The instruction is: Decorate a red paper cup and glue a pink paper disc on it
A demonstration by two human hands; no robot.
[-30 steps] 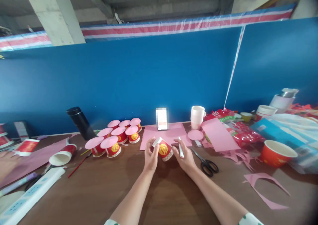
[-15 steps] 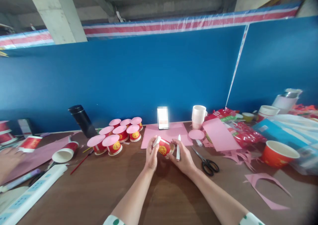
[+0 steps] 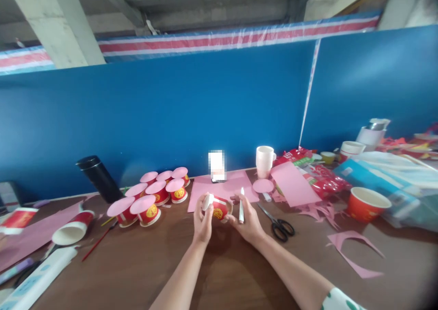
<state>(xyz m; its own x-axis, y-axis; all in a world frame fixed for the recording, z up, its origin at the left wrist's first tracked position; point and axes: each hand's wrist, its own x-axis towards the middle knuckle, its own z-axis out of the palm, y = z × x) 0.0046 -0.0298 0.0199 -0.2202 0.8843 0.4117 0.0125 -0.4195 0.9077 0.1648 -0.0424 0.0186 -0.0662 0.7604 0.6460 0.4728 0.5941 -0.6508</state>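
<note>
My left hand [image 3: 203, 224] is closed around a small red paper cup [image 3: 221, 208] with a yellow print, tilted on its side. A white piece shows at the cup's left end, under my left thumb. In my right hand [image 3: 251, 223] a slim white pen-like tube [image 3: 241, 209] stands upright between the fingers. The fingertips of that same hand touch the cup's right rim. Beyond the hands a pink paper sheet [image 3: 236, 187] lies flat. To the left stand several red cups [image 3: 149, 215] topped with pink paper discs [image 3: 143, 204].
Black-handled scissors [image 3: 283, 229] lie right of my right hand. Stacked white cups [image 3: 264, 162], a pink disc [image 3: 263, 185], paper scraps [image 3: 357, 255] and an orange-red cup [image 3: 367, 205] are further right. A black bottle [image 3: 101, 180], a tipped cup [image 3: 73, 228] and a power strip [image 3: 41, 280] are left.
My view has turned slightly right, so the table things sit further left. The cup has turned a little in my hands. The co-worker's hand at far left has nearly left view.
</note>
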